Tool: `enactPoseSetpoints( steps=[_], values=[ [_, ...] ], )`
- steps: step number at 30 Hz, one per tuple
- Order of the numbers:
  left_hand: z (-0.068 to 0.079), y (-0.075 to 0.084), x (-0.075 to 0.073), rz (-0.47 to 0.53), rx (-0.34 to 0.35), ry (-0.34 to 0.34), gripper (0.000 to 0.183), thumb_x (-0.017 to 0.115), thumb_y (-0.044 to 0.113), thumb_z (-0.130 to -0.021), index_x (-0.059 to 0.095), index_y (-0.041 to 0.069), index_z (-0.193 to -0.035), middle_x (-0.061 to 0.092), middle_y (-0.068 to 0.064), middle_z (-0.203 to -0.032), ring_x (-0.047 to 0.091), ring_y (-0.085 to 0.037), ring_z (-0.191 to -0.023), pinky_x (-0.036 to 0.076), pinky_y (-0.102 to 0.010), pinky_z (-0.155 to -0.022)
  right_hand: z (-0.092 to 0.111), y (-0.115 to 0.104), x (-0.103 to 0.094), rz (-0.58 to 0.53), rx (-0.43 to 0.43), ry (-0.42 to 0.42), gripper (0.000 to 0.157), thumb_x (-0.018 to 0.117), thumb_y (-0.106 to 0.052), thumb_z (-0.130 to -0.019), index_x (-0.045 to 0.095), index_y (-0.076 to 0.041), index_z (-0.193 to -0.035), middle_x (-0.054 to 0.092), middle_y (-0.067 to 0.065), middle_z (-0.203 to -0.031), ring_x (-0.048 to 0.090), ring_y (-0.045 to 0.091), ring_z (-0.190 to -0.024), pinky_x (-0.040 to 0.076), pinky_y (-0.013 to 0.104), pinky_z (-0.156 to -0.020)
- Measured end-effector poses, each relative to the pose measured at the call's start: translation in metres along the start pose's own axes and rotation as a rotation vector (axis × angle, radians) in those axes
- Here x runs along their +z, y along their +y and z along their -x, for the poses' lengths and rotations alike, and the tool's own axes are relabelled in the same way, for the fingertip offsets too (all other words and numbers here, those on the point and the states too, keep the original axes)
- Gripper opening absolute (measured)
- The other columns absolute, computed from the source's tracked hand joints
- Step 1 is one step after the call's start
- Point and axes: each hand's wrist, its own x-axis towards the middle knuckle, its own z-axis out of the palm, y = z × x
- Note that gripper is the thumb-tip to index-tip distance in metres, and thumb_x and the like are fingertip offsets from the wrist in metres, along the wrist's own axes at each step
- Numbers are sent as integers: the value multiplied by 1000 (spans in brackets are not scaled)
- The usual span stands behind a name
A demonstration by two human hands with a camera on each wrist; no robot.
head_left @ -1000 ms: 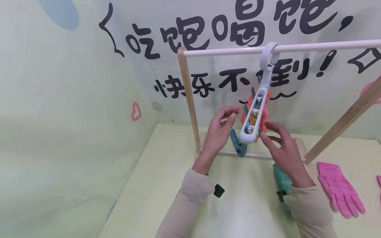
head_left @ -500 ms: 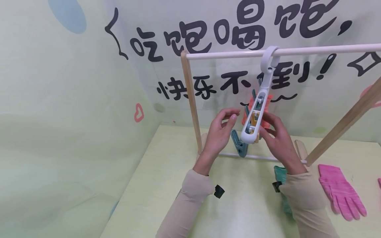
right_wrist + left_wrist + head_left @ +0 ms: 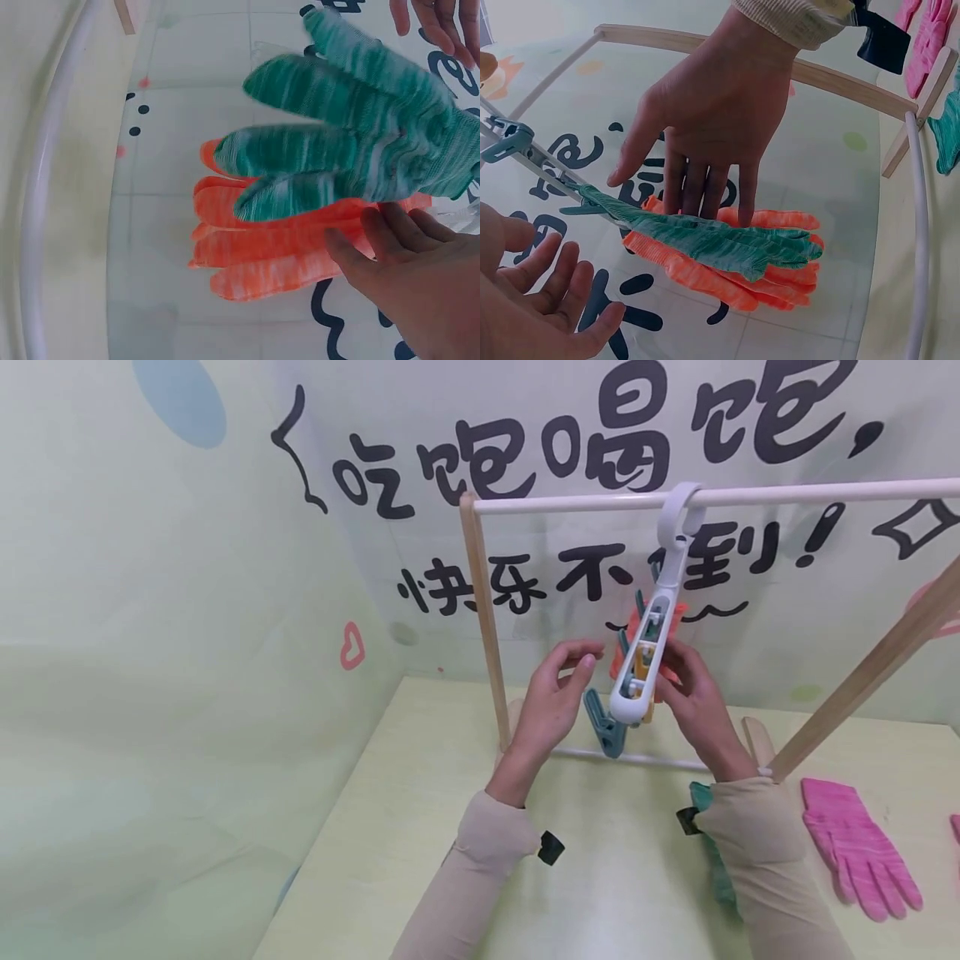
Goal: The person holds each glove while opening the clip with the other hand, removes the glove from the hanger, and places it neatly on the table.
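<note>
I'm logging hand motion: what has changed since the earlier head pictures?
The right hand has moved forward and left, closer in beside the white hanger. No grasp or release is visible. The left hand and pink glove essentially stayed put.

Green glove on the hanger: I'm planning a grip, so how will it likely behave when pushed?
The green glove is probably floppy: its knit looks thin edge-on in the left wrist view. It would likely swing, since it hangs loose below the clip at its cuff. It seems unlikely to feel slippery, as the knit looks matte.
</note>
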Motion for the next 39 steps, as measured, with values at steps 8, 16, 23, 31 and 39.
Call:
enactPoseSetpoints(
  steps=[8, 16, 23, 31, 39],
  values=[
    [-7, 3, 1, -25, 9, -5, 33, 54, 30, -109, 62, 15, -137, 66, -3, -138, 59, -17, -128, 50, -37, -112, -1, 4, -3, -14, 19, 42, 57, 57, -30, -107, 40, -8, -157, 52, -10, -134, 47, 7, -123, 43, 22, -105],
    [-22, -2, 3, -83, 51, -28, 35, 60, 31, -107, 62, 13, -137, 66, -5, -135, 60, -15, -121, 49, -39, -108, 2, 5, -1, -75, -2, 34, 24, 60, -18, -105, 57, -20, -129, 58, -16, -122, 53, 6, -117, 45, 12, -95],
    [-32, 0, 6, -107, 71, -60, 37, 63, 28, -104, 62, 13, -138, 66, -5, -136, 59, -11, -118, 47, -36, -107, 2, 4, 1, -231, -5, 40, 21, 62, -5, -102, 55, -20, -116, 67, -17, -106, 60, 3, -98, 51, 11, -84],
    [-39, 7, 10, -122, 111, -88, 35, 63, 18, -103, 64, 13, -138, 66, -4, -136, 60, -17, -119, 47, -32, -104, 3, 4, 0, -199, 26, 10, 25, 67, -18, -102, 56, -24, -123, 71, -20, -111, 64, 1, -100, 52, 11, -88],
    [-45, 14, 16, -114, 110, -73, 41, 70, 6, -96, 65, 13, -137, 66, -4, -134, 60, -14, -116, 46, -27, -102, 2, 5, 2, -159, 18, 15, 21, 65, -16, -103, 59, -24, -122, 69, -17, -108, 61, 4, -95, 52, 12, -85]
  ],
)
